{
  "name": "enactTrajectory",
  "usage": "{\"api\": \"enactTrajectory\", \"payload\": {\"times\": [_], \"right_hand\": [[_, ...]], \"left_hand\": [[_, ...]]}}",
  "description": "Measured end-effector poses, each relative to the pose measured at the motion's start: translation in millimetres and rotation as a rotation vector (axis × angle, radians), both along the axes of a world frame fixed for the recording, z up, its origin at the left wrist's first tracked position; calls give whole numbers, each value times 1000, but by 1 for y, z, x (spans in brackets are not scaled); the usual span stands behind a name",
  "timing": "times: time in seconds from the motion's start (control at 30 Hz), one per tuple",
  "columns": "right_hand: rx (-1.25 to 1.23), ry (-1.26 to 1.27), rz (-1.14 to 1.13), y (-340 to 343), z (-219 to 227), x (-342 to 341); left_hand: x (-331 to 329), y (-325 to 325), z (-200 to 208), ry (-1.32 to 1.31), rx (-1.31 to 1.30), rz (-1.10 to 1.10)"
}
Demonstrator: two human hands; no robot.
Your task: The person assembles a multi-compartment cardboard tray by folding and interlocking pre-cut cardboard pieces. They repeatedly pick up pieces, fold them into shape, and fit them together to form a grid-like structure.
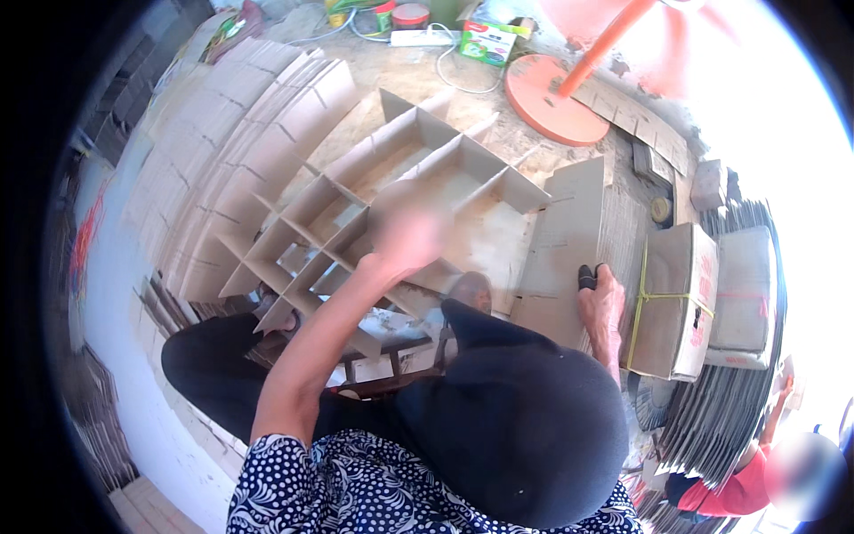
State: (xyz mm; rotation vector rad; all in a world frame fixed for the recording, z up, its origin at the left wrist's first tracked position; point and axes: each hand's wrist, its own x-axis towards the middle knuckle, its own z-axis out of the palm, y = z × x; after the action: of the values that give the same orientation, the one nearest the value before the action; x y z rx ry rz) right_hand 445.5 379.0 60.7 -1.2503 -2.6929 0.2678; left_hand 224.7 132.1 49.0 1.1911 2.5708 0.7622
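A slotted cardboard divider grid (476,160) stands in front of me, its strips crossing to form open cells. My left hand (414,236) reaches over the middle of the grid; its fingers are blurred, so what they touch is unclear. At the right, my right hand (603,298) is closed at the near edge of a stack of cardboard strips (565,218), gripping a strip there. A black cover sits on one of its fingers. Another large stack of slotted cardboard strips (213,133) leans at the left of the grid.
An orange fan base (556,102) stands at the far right. Behind the grid are a green and white box (487,42) and a cable (454,76). Tied cardboard bundles (672,298) sit at the right. Another person in a red top (734,485) is at the lower right.
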Motion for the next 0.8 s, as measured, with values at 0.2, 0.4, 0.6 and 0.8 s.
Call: {"api": "enactTrajectory", "payload": {"times": [0.2, 0.4, 0.6, 0.8], "right_hand": [[-173, 487, 322, 2, 82, -47], [-312, 371, 866, -20, 94, -143], [-388, 174, 1074, -35, 96, -213], [-389, 194, 1183, -33, 80, -239]], "left_hand": [[5, -8, -12, 20, -8, 50], [0, -6, -22, 43, 5, 65], [0, -9, -25, 197, -17, 74], [0, -5, -32, 99, -3, 60]]}}
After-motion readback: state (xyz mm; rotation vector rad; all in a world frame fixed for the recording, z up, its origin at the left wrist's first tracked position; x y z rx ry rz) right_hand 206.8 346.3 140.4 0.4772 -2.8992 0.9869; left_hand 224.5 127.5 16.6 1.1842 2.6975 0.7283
